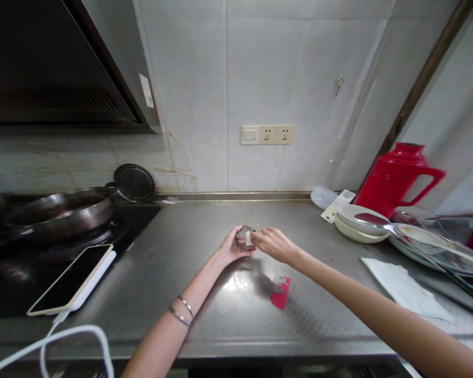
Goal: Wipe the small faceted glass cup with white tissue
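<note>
My left hand is wrapped round a small, round, clear glass-like container with a dark patterned rim. It is held just above the steel counter, its round face turned towards me. The fingers of my right hand are pinched together at the container's right side. A small white piece shows across the container, close to those fingertips; whether they grip it is too small to tell. Below the hands, a jagged red patch lies on the counter.
A phone on a white power bank sits by the stove at left, with a pan behind. To the right are a folded white tissue, stacked bowls, plates with utensils, and a red thermos jug.
</note>
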`<state>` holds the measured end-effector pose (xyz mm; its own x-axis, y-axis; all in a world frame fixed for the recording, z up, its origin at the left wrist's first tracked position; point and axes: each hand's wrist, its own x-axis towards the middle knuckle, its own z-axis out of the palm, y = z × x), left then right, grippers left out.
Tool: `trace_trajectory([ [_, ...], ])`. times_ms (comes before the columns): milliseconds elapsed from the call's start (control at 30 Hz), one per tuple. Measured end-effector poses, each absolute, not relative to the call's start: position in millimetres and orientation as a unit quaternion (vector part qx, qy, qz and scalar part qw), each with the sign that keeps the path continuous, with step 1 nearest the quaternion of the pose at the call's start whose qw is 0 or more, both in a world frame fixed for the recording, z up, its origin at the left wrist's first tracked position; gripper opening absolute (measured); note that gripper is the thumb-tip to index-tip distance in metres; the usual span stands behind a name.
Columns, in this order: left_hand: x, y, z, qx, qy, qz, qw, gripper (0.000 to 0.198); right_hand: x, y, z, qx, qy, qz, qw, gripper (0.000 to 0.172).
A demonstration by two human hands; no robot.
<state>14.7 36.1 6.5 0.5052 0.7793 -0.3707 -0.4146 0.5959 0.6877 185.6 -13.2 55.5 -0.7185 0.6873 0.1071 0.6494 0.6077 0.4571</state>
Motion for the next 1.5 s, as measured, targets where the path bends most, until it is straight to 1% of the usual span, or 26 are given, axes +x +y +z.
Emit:
trace_trajectory([
  [100, 23, 31, 8, 0.205, 0.319, 0.442, 0.813, 0.024, 177, -23, 45, 0.45, 0.875, 0.178, 0.008, 0.026],
  [167, 27, 28, 9, 0.182, 0.307, 0.467, 0.809, 0.022, 167, -32, 36, 0.512, 0.85, 0.121, -0.03, 0.032],
  [267, 31, 21, 7, 0.175, 0.296, 0.467, 0.815, 0.028, 151, -43, 22, 0.58, 0.807, 0.047, -0.099, 0.03],
  [333, 32, 17, 5, 0.182, 0.286, 0.455, 0.823, 0.03, 144, -46, 14, 0.601, 0.785, 0.032, -0.15, 0.028],
  [400, 32, 15, 4, 0.194, 0.265, 0.441, 0.835, 0.032, 142, -46, 10, 0.607, 0.774, 0.04, -0.175, 0.028],
  [467, 31, 15, 6, 0.211, 0.238, 0.431, 0.844, 0.032, 147, -43, 10, 0.599, 0.782, 0.063, -0.163, 0.029],
  [600, 17, 25, 14, 0.268, 0.197, 0.396, 0.856, 0.027, 166, -36, 22, 0.531, 0.834, 0.119, -0.09, 0.03],
  [633, 12, 28, 16, 0.271, 0.2, 0.388, 0.858, 0.029, 171, -34, 27, 0.502, 0.852, 0.133, -0.071, 0.03],
  [733, -1, 34, 21, 0.277, 0.253, 0.333, 0.865, 0.048, 183, -27, 39, 0.411, 0.895, 0.171, -0.021, 0.025],
  [800, -4, 35, 21, 0.272, 0.299, 0.304, 0.863, 0.051, 187, -22, 45, 0.356, 0.914, 0.192, -0.003, 0.022],
  [867, -2, 35, 19, 0.271, 0.333, 0.273, 0.861, 0.05, 189, -19, 50, 0.319, 0.925, 0.208, 0.008, 0.019],
  [933, 3, 34, 16, 0.276, 0.342, 0.266, 0.858, 0.048, 190, -17, 52, 0.314, 0.925, 0.215, 0.017, 0.018],
  [1033, 12, 34, 12, 0.27, 0.332, 0.318, 0.846, 0.046, 190, -20, 53, 0.368, 0.909, 0.196, 0.012, 0.019],
  [1133, 20, 33, 11, 0.25, 0.327, 0.377, 0.83, 0.046, 183, -29, 48, 0.445, 0.88, 0.161, -0.024, 0.025],
  [1233, 23, 30, 13, 0.23, 0.314, 0.434, 0.812, 0.047, 165, -39, 39, 0.508, 0.851, 0.1, -0.089, 0.031],
  [1333, 25, 25, 15, 0.217, 0.315, 0.461, 0.801, 0.048, 142, -44, 30, 0.566, 0.806, 0.03, -0.172, 0.03],
  [1400, 26, 22, 15, 0.212, 0.317, 0.47, 0.796, 0.049, 130, -43, 26, 0.587, 0.781, 0.005, -0.215, 0.027],
  [1500, 25, 21, 15, 0.22, 0.297, 0.46, 0.807, 0.05, 125, -38, 26, 0.599, 0.767, 0.008, -0.23, 0.024],
])
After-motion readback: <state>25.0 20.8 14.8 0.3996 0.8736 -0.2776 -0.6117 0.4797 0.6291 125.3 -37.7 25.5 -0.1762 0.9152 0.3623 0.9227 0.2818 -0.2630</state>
